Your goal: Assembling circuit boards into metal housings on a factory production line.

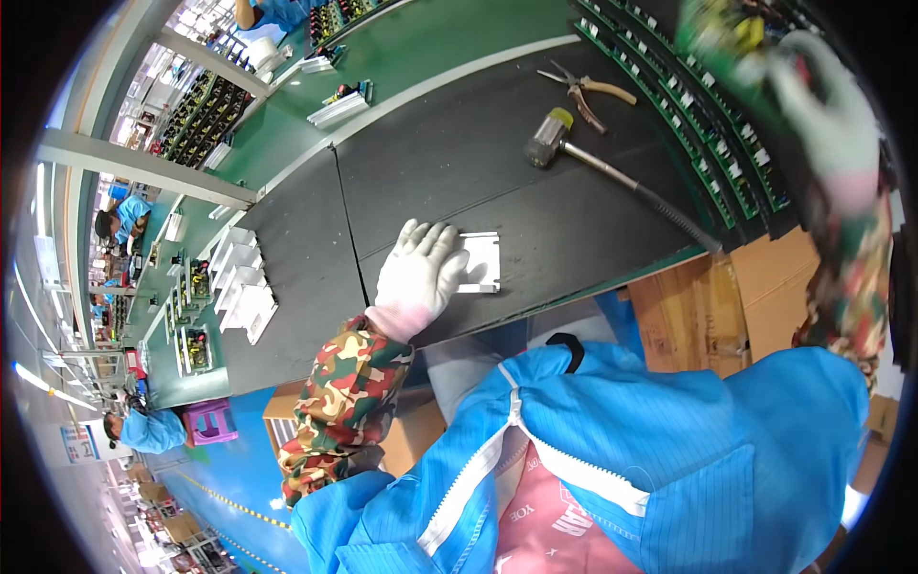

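By the table's (440, 143) near edge, our closer left hand (417, 273), fingers slightly spread, covers the bracket (486, 262), which juts rightward; our blurred right hand's (830, 120) grip on the board (710, 40) we cannot tell.

The 1 view is from the left of 2 head-worn fisheye cameras, facing down past the blue jacket (703, 416) to the left hand (416, 275) and black mat (430, 158) close below. Its wide sweep bends straight edges and reaches distant blue floor (234, 464) at left.

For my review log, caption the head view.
Left gloved hand over white bracket, right hand at blurred green circuit board.
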Available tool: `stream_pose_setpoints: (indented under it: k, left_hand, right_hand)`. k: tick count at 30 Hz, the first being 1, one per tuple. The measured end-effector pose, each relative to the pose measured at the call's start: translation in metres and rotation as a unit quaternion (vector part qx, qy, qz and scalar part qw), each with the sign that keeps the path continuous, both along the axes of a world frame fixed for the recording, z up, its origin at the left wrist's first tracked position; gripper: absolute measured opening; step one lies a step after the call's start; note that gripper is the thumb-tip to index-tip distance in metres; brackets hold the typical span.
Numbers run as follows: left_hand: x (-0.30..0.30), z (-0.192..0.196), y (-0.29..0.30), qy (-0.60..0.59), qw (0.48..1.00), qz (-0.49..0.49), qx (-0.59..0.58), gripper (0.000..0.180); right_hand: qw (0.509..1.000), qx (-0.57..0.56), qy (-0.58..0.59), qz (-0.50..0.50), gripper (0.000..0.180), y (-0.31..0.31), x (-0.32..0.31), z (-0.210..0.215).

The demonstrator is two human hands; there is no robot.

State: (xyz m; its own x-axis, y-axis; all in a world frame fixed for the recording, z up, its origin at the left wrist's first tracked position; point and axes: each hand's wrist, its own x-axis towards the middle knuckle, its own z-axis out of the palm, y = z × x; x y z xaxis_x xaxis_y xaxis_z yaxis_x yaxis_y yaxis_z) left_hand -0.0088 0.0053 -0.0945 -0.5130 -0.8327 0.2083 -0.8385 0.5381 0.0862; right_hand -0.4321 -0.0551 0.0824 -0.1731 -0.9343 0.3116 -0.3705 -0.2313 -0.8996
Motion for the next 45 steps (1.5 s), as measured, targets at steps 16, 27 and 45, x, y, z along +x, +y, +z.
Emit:
stream_pose_setpoints:
  k: [16,27,45]
  left_hand:
    - [0.0,0.004,0.001,0.025,1.0,0.013,0.013,0.042]
    - [0.001,0.003,0.001,0.032,0.999,0.009,0.014,0.043]
    - [-0.001,0.002,0.002,0.013,1.0,0.017,0.019,0.046]
  right_hand:
    - [0.881,-0.029,0.429,0.2,0.031,0.058,0.149,-0.169]
    - [0.855,-0.021,0.461,0.238,0.032,0.059,0.15,-0.161]
    - [0.864,-0.049,0.45,0.222,0.028,0.067,0.148,-0.166]
